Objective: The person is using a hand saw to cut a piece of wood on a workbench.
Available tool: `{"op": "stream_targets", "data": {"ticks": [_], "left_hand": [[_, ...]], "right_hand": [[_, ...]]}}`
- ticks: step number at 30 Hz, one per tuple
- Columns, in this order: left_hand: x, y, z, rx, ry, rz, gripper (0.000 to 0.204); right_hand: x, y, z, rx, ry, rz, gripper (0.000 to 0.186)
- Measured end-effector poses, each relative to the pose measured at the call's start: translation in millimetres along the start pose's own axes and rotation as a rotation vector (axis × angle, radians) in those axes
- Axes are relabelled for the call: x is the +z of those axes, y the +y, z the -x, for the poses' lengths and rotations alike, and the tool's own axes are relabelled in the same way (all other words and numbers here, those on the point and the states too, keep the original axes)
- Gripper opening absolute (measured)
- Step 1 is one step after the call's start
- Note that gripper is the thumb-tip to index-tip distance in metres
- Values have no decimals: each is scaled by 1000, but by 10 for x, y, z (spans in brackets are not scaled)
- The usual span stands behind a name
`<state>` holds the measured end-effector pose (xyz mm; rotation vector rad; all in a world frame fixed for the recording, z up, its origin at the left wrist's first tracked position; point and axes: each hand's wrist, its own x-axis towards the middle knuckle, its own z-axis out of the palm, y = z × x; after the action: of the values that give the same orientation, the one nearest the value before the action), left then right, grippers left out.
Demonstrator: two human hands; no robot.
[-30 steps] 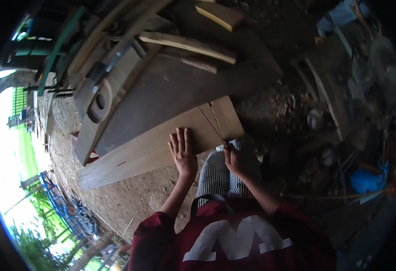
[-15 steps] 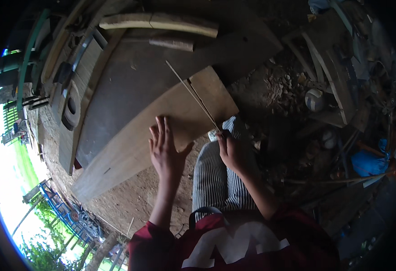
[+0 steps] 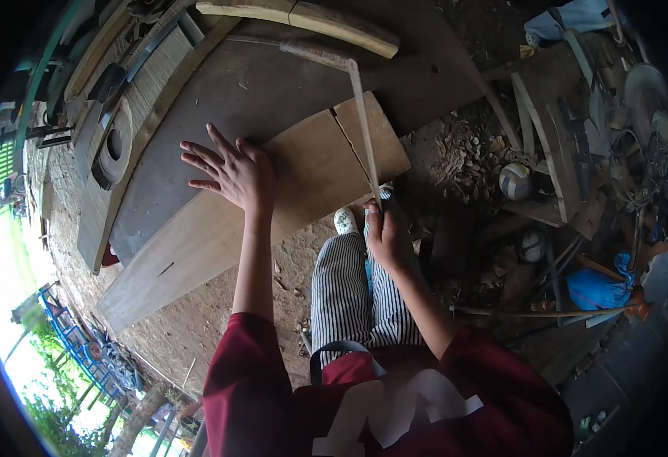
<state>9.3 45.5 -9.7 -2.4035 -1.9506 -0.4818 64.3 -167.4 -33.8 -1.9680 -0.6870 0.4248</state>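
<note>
A long tapering wooden board (image 3: 288, 171) lies slantwise over the dark tabletop. Near its wide right end a narrow dark slit (image 3: 347, 141) crosses it. My right hand (image 3: 386, 238) is closed on one end of a long thin brownish strip (image 3: 363, 122), which points away from me over the board's wide end, beside the slit. From this view I cannot tell what the strip is made of. My left hand (image 3: 236, 171), fingers spread and holding nothing, is over the board's far edge and the tabletop; whether it touches either is unclear.
Behind the board, the dark tabletop (image 3: 204, 114) carries a short wooden piece (image 3: 315, 53) and a longer beam (image 3: 299, 17). Wooden frame pieces (image 3: 124, 129) line the left. Dry leaves (image 3: 459, 156), a worn ball (image 3: 515, 182) and a blue bag (image 3: 597, 289) lie at right.
My left hand has lifted away from the board and swung left and farther out. The strip in my right hand has turned from pointing far left to nearly straight ahead. The view has shifted.
</note>
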Motion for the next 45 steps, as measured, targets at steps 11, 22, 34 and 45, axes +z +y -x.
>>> {"op": "stream_targets", "data": {"ticks": [11, 22, 34, 45], "left_hand": [[-3, 4, -20, 16, 28, 68, 45], [40, -79, -76, 60, 100, 115, 44], [32, -183, -62, 124, 149, 74, 43], [128, -43, -57, 83, 170, 189, 42]], "right_hand": [[-72, 87, -36, -21, 45, 33, 18], [1, 56, -171, -78, -58, 77, 17], [-270, -561, -297, 250, -384, 223, 32], [-258, -383, -278, 235, -315, 305, 34]]}}
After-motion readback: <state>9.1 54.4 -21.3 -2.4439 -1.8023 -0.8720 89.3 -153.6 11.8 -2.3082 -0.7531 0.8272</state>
